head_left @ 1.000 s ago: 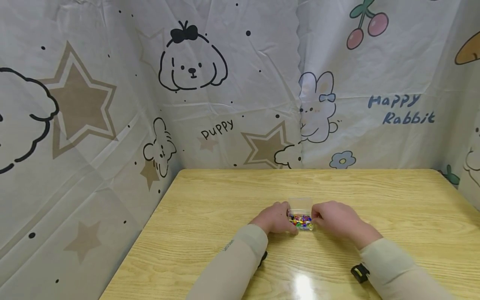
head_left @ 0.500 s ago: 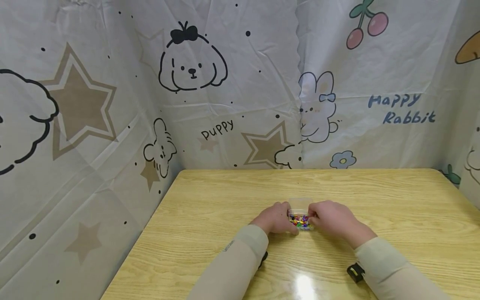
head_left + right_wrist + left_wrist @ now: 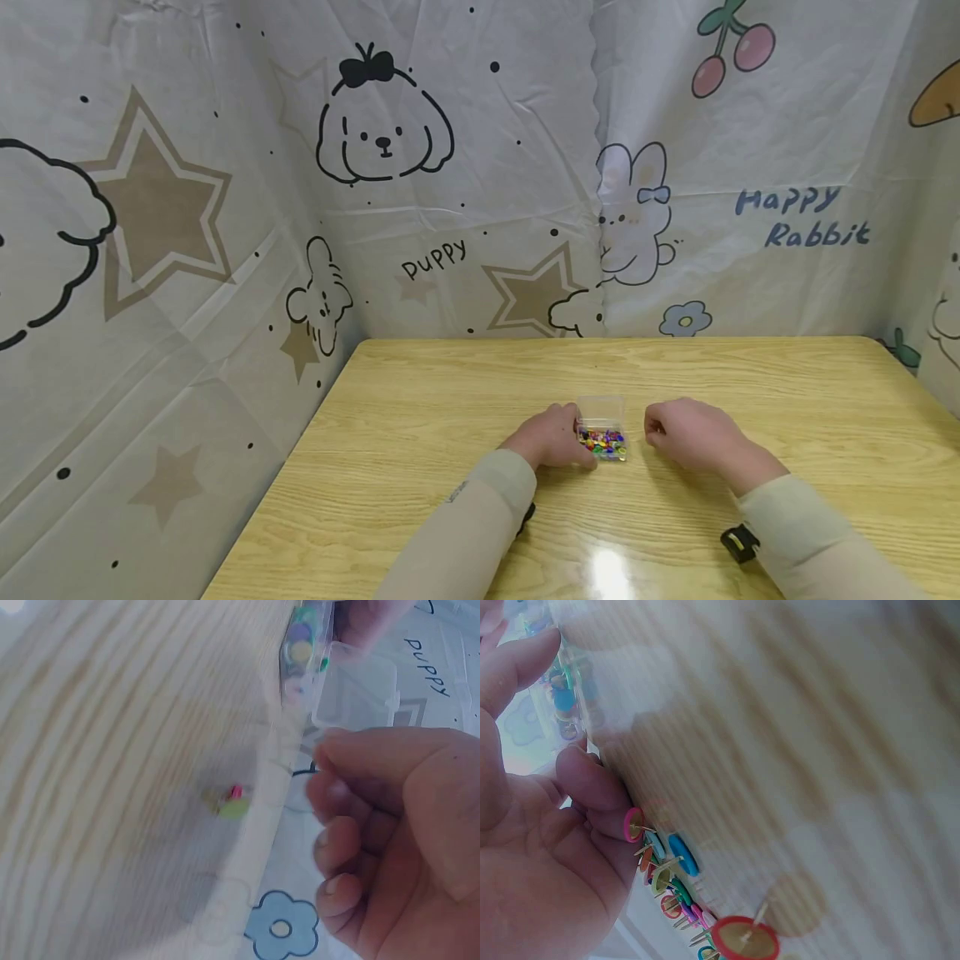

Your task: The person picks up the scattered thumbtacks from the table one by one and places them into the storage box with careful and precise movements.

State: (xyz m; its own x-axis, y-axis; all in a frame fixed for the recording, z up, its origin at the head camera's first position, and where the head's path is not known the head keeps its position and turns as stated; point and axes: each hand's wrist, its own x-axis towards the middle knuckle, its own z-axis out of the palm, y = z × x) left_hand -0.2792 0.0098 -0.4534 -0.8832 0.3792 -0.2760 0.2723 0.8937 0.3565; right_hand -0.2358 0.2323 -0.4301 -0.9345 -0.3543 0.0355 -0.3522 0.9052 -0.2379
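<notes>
A small clear plastic box [image 3: 613, 455] of colourful thumbtacks stands on the table with its clear lid [image 3: 601, 407] raised at the back. My left hand [image 3: 553, 437] grips the box from its left side. Low beside that hand, in the left wrist view, lie several loose thumbtacks [image 3: 680, 856], points showing; the head view does not show them. My right hand [image 3: 687, 435] hovers to the right of the box, fingers curled, with nothing visible between thumb and fingers. In the right wrist view a yellow-green thumbtack [image 3: 235, 807] with a pink bit lies on the table near it.
The light wood table [image 3: 420, 392] extends around both hands. Behind it and along the left hangs a white cloth [image 3: 420, 208] printed with cartoon animals and stars. A dark strap piece [image 3: 740, 543] sits at the right wrist.
My right hand first moved left over the box's right edge, then drew back right, leaving a gap to the box. The left hand and the box stayed put.
</notes>
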